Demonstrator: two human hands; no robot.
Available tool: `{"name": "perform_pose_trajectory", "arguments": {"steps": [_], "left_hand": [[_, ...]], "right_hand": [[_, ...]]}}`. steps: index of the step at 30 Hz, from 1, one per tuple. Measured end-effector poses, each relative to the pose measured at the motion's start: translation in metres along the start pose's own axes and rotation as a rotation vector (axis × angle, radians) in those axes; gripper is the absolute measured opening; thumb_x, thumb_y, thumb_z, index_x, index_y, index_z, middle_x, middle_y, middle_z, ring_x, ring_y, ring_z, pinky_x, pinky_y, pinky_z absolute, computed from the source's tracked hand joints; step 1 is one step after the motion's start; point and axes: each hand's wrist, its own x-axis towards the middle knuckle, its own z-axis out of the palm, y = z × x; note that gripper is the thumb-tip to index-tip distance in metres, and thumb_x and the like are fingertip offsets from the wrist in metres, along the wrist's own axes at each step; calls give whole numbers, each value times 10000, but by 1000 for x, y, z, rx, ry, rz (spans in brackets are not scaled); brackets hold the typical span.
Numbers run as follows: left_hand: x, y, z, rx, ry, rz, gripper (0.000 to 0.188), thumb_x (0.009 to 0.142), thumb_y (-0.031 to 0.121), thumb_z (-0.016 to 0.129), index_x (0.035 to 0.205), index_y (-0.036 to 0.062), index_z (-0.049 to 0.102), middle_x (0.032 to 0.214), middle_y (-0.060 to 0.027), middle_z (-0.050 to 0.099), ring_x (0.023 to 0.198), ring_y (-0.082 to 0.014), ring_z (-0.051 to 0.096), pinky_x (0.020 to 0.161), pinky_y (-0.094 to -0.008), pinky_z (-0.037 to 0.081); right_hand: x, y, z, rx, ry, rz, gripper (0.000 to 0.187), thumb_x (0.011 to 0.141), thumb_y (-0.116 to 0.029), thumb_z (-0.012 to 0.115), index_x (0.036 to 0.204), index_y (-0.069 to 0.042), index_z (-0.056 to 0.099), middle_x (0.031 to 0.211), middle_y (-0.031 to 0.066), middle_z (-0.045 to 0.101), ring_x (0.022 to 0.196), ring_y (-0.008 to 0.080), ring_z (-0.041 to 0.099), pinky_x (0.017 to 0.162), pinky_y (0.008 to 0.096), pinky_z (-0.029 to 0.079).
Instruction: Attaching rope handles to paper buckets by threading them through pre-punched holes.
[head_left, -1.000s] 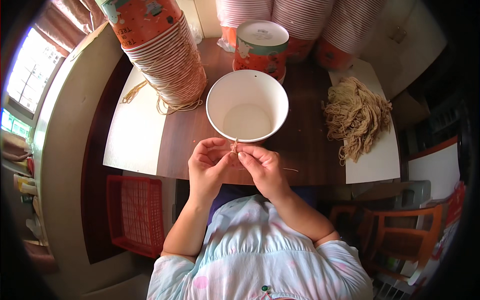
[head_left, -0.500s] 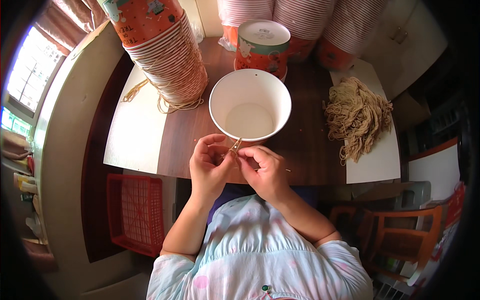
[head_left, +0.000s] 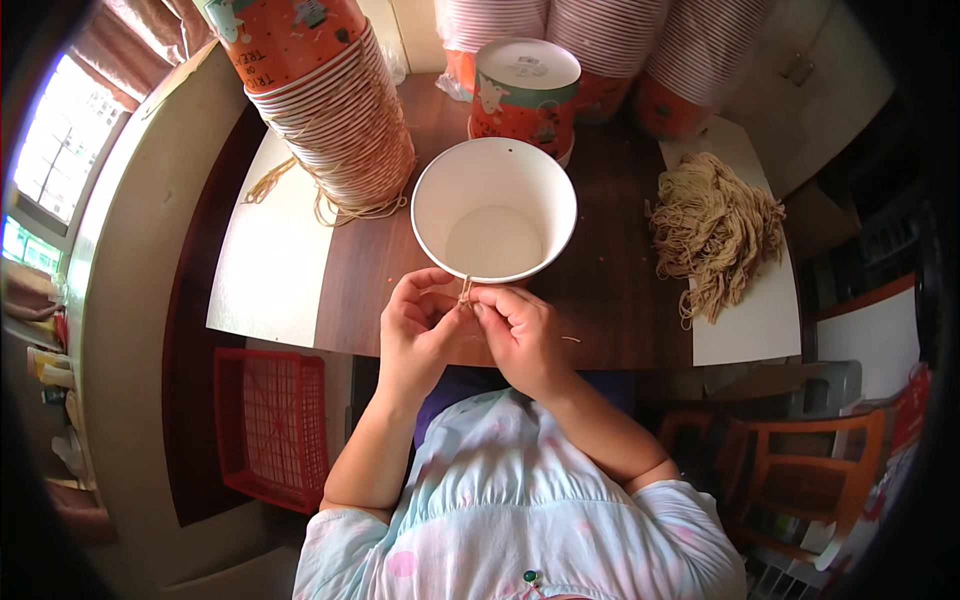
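A round paper bucket [head_left: 493, 175], white inside, stands at the table's near edge with its open top facing me. A tan cord [head_left: 466, 289] runs through the near rim, where a loop hangs. My left hand [head_left: 418, 325] pinches the cord just below that rim, thumb against fingers. Close beside it, my right hand [head_left: 518, 338] also pinches the cord with thumb and forefinger, and a short loose end pokes out past its far side. A small hole shows in the rim's opposite side. The exact form of the knot or loop between my fingertips is too small to tell.
A tall stack of orange buckets [head_left: 350, 130] with cords leans at the back left. Behind the bucket is an upturned orange-and-green bucket [head_left: 530, 100]; more stacks [head_left: 605, 50] stand farther back. A heap of tan cords [head_left: 715, 235] lies right. A red crate [head_left: 270, 430] sits below left.
The bucket has shifted slightly left. Both hands have stayed at the rim; the cord between them now stands more upright, and my right hand has moved a little left.
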Motion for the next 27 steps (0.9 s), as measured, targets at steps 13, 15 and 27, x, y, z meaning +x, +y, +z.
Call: {"name": "perform_pose_trajectory", "arguments": {"steps": [13,15,27], "left_hand": [[-8,-3,-7,104,-9,157,177,817,-47,674,959,-25,572,893,-77,655,780,-87,620,700,-202,495],[-9,-3,-7,190,-8,189,134,808,-63,669,909,-22,590,900,-71,648,746,-67,599,658,-186,479],[-11,2,2,729,55,662,200,726,-91,677,891,18,652,832,-91,635,591,-136,555,512,-236,454]], "right_hand": [[-1,-3,-4,978,-25,687,187,911,-101,577,1046,-2,660,954,36,681,744,53,573,717,195,482],[-3,-2,-5,1046,-24,740,188,910,-105,575,1047,-8,659,949,36,682,706,53,564,685,188,477],[-7,-1,-3,1043,-39,720,174,903,-109,591,1041,-32,664,956,18,675,812,65,597,724,188,465]]}}
